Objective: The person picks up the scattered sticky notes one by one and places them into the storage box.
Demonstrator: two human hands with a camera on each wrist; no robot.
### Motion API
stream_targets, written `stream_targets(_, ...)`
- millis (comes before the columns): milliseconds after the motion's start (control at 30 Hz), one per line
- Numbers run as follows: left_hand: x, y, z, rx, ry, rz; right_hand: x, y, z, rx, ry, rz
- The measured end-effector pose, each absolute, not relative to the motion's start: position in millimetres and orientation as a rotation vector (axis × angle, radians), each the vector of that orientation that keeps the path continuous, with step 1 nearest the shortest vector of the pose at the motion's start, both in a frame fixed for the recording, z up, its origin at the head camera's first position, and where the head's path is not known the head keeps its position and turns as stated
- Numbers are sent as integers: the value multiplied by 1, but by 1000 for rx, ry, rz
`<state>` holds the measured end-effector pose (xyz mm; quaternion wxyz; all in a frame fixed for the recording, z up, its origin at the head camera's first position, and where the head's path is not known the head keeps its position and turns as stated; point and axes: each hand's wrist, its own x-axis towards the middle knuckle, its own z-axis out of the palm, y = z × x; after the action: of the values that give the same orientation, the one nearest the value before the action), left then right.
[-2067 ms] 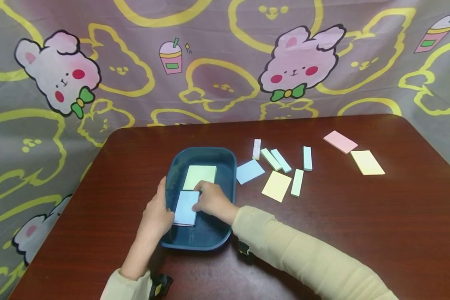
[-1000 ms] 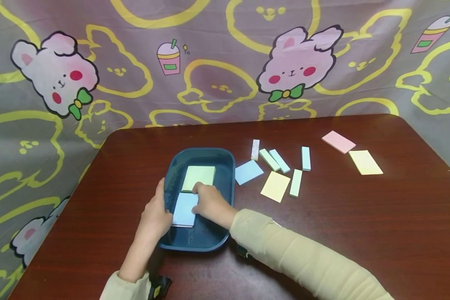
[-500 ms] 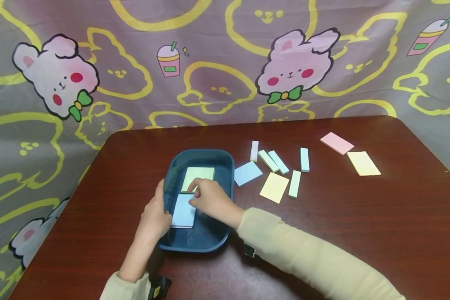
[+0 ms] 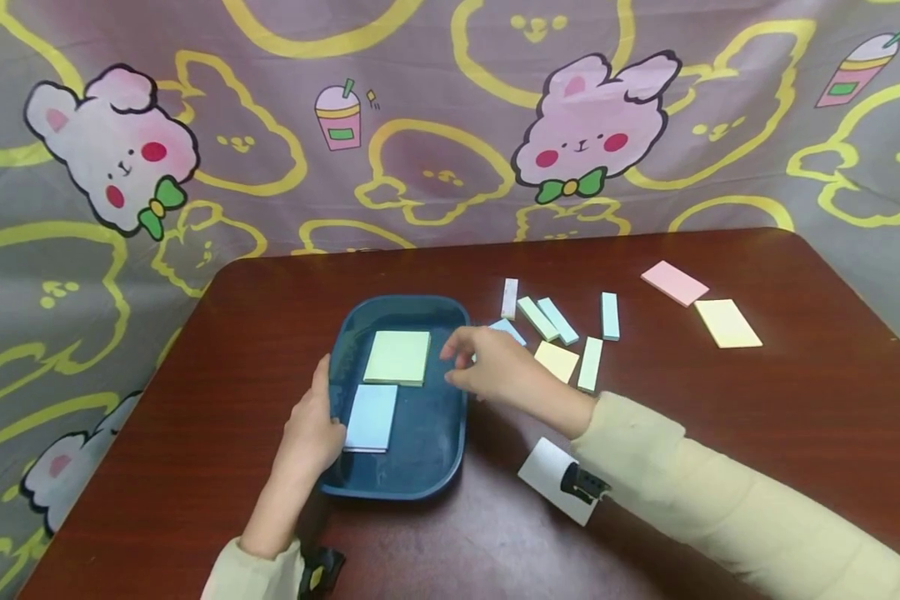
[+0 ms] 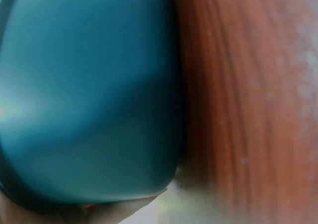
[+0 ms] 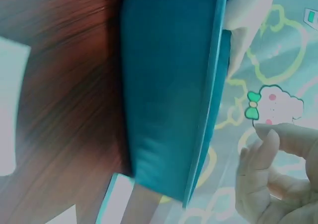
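A dark blue plastic tray (image 4: 429, 442) sits at the table's left. Inside it lie a pale green sticky note pad (image 4: 397, 357) and, nearer me, a light blue sticky note pad (image 4: 371, 418). My left hand (image 4: 307, 425) grips the tray's left side, thumb at the rim; the left wrist view shows mostly the tray's outer wall (image 5: 89, 85). Over the tray's right rim hovers my right hand (image 4: 502, 367), fingers loosely bent with nothing held. It partly covers a blue pad (image 4: 508, 329) and a yellow pad (image 4: 557, 358) on the table.
Several narrow note strips (image 4: 589, 364) lie right of the tray. Farther right are a pink pad (image 4: 675, 283) and a pale yellow pad (image 4: 727, 323). A white pad (image 4: 543, 471) lies beneath my right wrist. A patterned cloth (image 4: 435, 125) hangs behind the table.
My right hand has let go of the light blue pad and moved right, out to the tray's rim. The blue pad stays in the tray; my left hand has kept its place.
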<state>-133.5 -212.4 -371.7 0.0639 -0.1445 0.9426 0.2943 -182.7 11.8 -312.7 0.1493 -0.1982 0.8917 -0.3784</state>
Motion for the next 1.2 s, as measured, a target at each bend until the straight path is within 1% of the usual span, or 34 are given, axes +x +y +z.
stream_targets(300,-134,-212,-370,-436,2840,890,-177,48,-320,-599,2644,-986)
stream_targets(433,-134,-212,-371,-439,2835,904,-170,63,-326,-566,2623,-917)
stream_targets(600,-134,-212,-371,-441,2834,902,-162,82,-340,-534,2588,-807)
stream_targets(800,-134,-212,-371,-429,2852,880,-159,101,-360,-588,2608,-811)
stream_targets(933,-133,-211,-370,-432,2854,877,-154,107,-369,-594,2646,-822)
stream_targets(1200,-134,-211,-369,-442,2844,878,-141,109,-376,-489,2672,-693)
